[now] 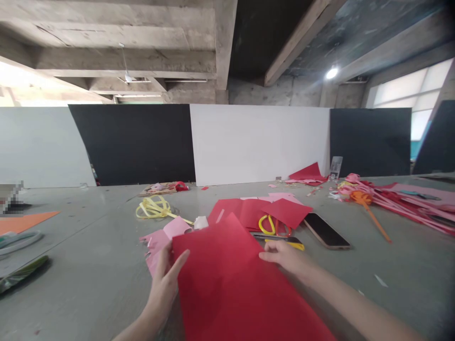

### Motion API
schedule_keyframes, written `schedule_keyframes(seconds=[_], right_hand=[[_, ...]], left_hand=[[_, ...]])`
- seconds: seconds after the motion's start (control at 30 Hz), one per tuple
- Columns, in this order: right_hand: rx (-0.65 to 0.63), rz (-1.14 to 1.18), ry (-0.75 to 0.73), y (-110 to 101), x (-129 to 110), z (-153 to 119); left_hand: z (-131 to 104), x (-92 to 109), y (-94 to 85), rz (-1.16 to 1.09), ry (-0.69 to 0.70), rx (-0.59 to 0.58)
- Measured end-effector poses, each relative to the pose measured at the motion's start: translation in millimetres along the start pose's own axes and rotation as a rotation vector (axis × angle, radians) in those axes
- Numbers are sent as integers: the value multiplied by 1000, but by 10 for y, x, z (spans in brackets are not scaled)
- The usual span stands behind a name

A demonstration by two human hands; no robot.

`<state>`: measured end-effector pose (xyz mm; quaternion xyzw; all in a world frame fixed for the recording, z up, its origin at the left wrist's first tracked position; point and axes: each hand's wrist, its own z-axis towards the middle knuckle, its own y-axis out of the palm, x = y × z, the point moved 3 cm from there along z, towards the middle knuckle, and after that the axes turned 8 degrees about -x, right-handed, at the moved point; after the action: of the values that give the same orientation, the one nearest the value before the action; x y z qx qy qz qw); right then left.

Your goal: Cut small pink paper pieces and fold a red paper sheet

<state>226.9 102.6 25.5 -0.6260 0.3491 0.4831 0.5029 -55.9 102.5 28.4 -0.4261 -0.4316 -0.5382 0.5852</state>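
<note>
A large sheet of red paper (234,284) is held up in front of me, its lower part running out of the bottom of the view. My left hand (165,270) grips its left edge, thumb on the near face and fingers behind. On the right edge, my right hand (279,255) pinches the sheet between thumb and fingers. Just beyond the sheet lie scissors with yellow handles (266,224), partly under other red paper (287,211). A yellow-ended tool (296,246), perhaps a cutter, is partly hidden by my right hand.
A phone (326,230) lies to the right. Pink paper scraps (177,227) and a yellow ribbon bundle (154,207) are at the left. Pink and red strips (387,201) with an orange-topped stick (377,222) spread at far right. White and black panels (261,142) stand behind.
</note>
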Motion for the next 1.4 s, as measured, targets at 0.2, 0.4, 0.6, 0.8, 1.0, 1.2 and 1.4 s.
schedule_keyframes(seconds=[0.2,0.4,0.6,0.8,1.0,1.2,1.4], right_hand=[[-128,-243,-52,267,-364,-219],[-288,-342,-164,670,-535,-437],[-360,-415,-64,636,-487,-481],[-232,-638,-98,400,-575,-403],[-257,-660,-161,495,-605,-441],[-307,-642,-176,560,-624,-481],[-316,-621,-134,615,-594,-504]], left_hand=[[-86,650,5,736,579,52],[-429,733,459,968,587,-724],[-436,673,490,951,361,-791],[-340,548,402,871,165,-700],[-407,522,467,798,92,-805],[-455,519,510,774,29,-813],[-491,435,574,791,66,-800]])
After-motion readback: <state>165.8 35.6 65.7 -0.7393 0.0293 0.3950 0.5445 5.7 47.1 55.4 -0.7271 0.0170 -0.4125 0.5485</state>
